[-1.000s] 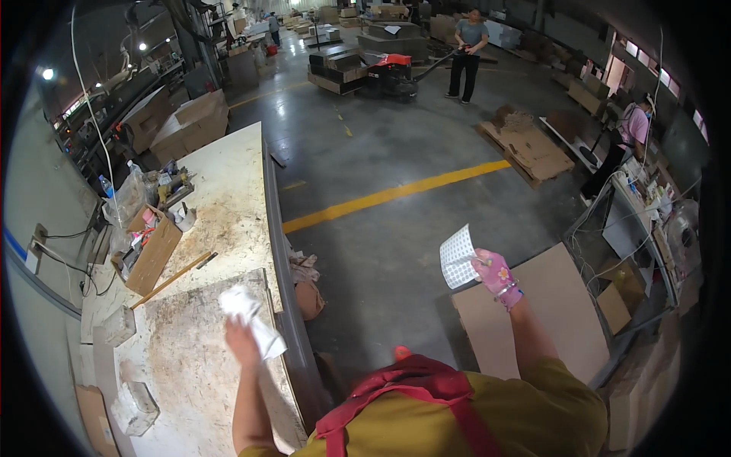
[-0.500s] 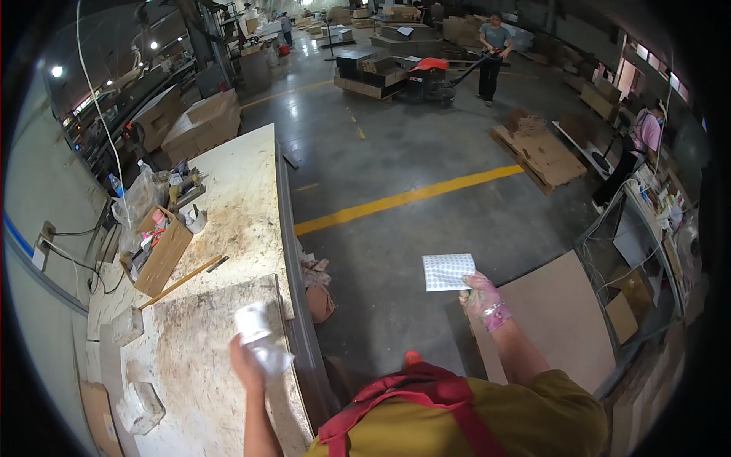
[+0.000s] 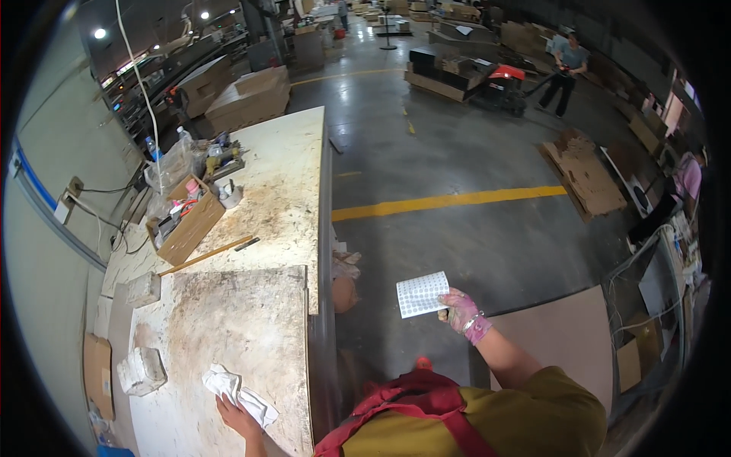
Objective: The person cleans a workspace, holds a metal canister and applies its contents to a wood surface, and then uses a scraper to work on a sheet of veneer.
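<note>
My right hand, in a stained pink glove, pinches the right edge of a white sheet of small round grey stickers. The sheet is held up over the floor, right of the workbench. On the bench, my bare left hand is closed on a crumpled white cloth, low over the worn board. One end of the cloth trails to the right of the fingers, and part of the grip is hidden. Left of this hand lies a white wrapped block.
A cardboard box of tools, a wooden stick and a tape roll lie farther up the bench. A brown panel stands at my right. Across the floor, a person handles a red-and-black pallet truck.
My left hand has lowered the white cloth toward the board and moved nearer to me. My right hand has shifted left and down with the sticker sheet, now tilted. The view has turned.
</note>
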Motion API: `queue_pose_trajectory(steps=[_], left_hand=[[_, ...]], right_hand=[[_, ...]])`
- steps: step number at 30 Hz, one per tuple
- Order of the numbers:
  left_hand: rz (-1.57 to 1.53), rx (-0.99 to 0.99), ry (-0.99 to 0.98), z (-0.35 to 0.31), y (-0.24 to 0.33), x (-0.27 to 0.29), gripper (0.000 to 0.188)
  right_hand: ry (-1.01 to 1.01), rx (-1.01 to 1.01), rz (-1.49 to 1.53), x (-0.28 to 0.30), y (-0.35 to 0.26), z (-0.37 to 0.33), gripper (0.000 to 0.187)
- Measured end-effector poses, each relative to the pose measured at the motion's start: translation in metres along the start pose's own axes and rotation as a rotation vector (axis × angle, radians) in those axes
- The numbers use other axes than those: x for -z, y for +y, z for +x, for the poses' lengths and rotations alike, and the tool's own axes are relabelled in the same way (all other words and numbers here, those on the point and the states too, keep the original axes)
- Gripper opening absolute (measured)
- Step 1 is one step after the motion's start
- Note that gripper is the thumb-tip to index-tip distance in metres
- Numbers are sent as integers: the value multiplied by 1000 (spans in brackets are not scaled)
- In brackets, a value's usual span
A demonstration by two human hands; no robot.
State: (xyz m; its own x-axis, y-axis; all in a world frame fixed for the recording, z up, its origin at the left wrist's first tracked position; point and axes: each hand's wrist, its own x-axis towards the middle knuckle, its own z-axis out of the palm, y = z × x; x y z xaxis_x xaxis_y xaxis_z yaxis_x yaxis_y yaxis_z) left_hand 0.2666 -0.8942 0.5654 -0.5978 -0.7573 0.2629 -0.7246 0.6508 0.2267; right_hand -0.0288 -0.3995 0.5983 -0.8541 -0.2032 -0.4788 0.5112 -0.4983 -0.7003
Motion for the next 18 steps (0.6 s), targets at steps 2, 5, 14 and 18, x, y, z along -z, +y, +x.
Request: queue_pose_trajectory(steps=[2, 5, 14, 18], left_hand=[[10, 36, -36, 1, 5, 4, 43], [-37, -2, -28, 3, 18, 8, 43], [-16, -16, 21, 4, 8, -3, 39], [68, -79, 96, -24, -44, -8, 39]], right_hand=[[-34, -50, -42, -8, 8, 5, 13], [-95, -132, -104, -15, 20, 8, 13], [-440, -467, -290, 9, 51, -14, 17], [-712, -514, -917, 43, 55, 6, 23]])
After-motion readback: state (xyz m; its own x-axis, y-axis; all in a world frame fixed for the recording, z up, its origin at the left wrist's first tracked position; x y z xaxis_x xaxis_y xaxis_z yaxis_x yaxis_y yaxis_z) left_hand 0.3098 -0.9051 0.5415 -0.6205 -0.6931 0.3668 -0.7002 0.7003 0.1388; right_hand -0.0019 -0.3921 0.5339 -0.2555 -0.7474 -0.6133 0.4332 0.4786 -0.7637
